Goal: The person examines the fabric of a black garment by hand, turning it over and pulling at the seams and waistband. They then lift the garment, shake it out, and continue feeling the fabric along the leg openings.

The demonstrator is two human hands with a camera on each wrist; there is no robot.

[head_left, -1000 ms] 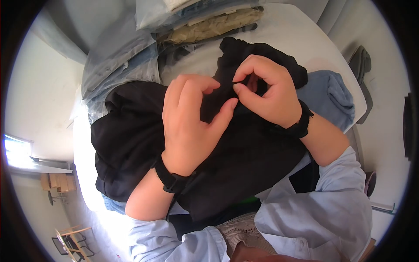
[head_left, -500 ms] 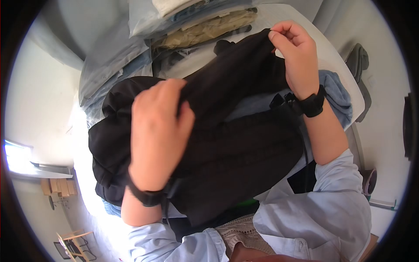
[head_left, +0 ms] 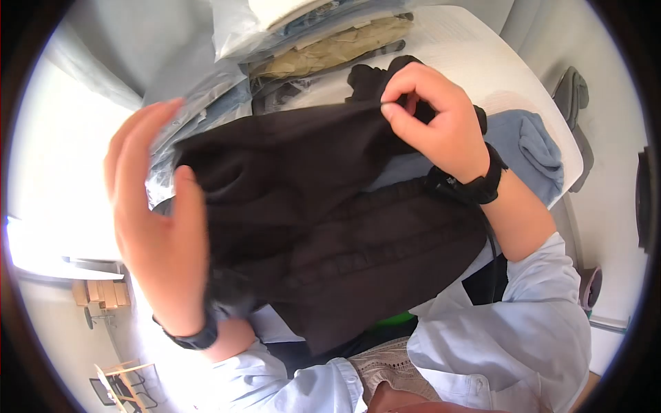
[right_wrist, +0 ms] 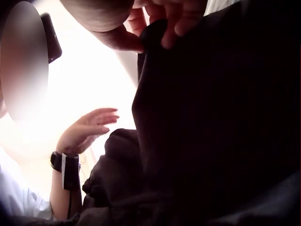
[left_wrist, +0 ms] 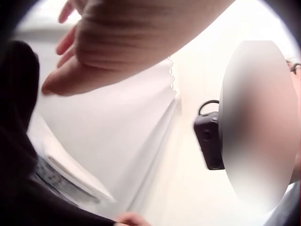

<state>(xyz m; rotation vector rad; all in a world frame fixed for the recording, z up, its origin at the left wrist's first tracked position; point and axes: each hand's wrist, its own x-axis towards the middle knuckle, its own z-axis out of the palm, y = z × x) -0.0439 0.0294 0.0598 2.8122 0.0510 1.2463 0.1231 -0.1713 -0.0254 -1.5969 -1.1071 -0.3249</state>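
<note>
A black garment (head_left: 310, 227) with a gathered, waistband-like strip is spread across the person's front and table. My right hand (head_left: 441, 127) pinches its far edge between thumb and fingers, and the cloth stretches leftward from there. The right wrist view shows that pinched fold under the fingertips (right_wrist: 181, 28), with the fabric hanging below. At the left, my left hand (head_left: 155, 206) is raised and slightly blurred, its thumb apart from loosely bent fingers. In the right wrist view this left hand (right_wrist: 87, 129) holds nothing and stands off from the cloth.
Clear plastic bags with folded clothes, one khaki garment (head_left: 344, 45) among them, lie at the table's far left. Folded blue cloth (head_left: 527, 155) sits on the right of the white table (head_left: 475, 48). Grey items (head_left: 570, 103) appear beyond the right edge.
My hands were close together over the garment. The right drew an edge up to the right, then came back nearer the middle; the left moved away to the left.
</note>
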